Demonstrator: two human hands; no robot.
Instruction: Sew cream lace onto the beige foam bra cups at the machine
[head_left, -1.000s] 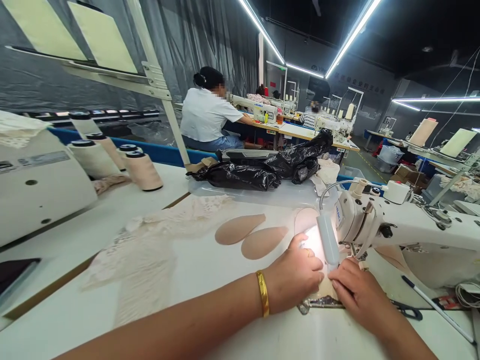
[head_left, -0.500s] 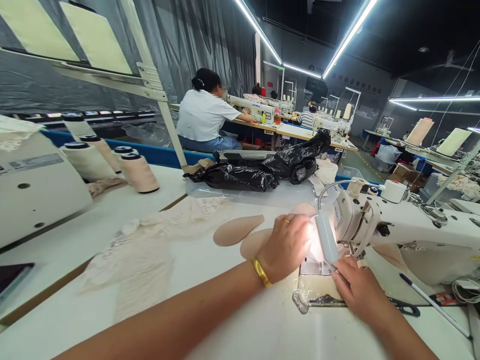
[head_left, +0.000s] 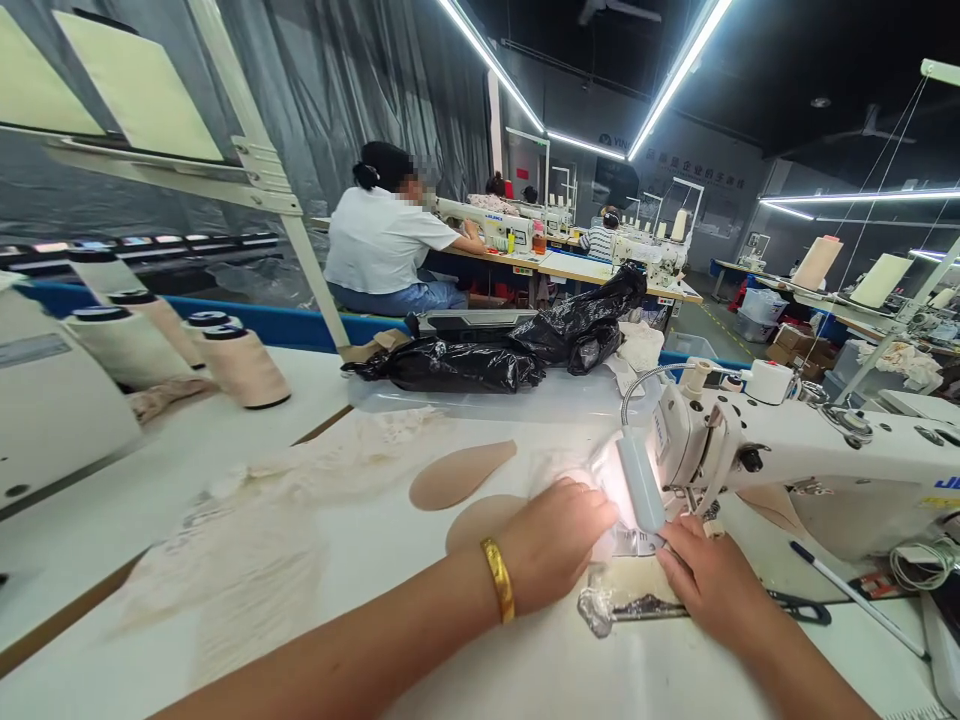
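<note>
My left hand [head_left: 559,545], with a gold bracelet at the wrist, has its fingers curled on a sheer pale fabric [head_left: 574,465] beside the needle area. Lamp glare washes out much of that fabric. At the needle plate [head_left: 637,543] of the white sewing machine [head_left: 750,440], my right hand [head_left: 712,580] has thumb and fingers drawn together; what lies between them is hidden. A grey lamp [head_left: 642,480] hangs between the hands. Left of my left hand lie a beige teardrop-shaped pad [head_left: 461,475] and a second beige pad [head_left: 480,525], partly covered by the hand.
Cream lacy fabric [head_left: 255,540] spreads over the left tabletop. Thread cones [head_left: 244,368] stand beyond it. Black plastic bags [head_left: 472,362] lie at the back. A pen-like stick [head_left: 855,598] and black-handled scissors [head_left: 806,607] lie at right. A co-worker [head_left: 390,235] sits at another machine.
My left hand has moved down and slightly left, its fingers more curled. My right hand stays by the needle plate. The whole view has shifted a little.
</note>
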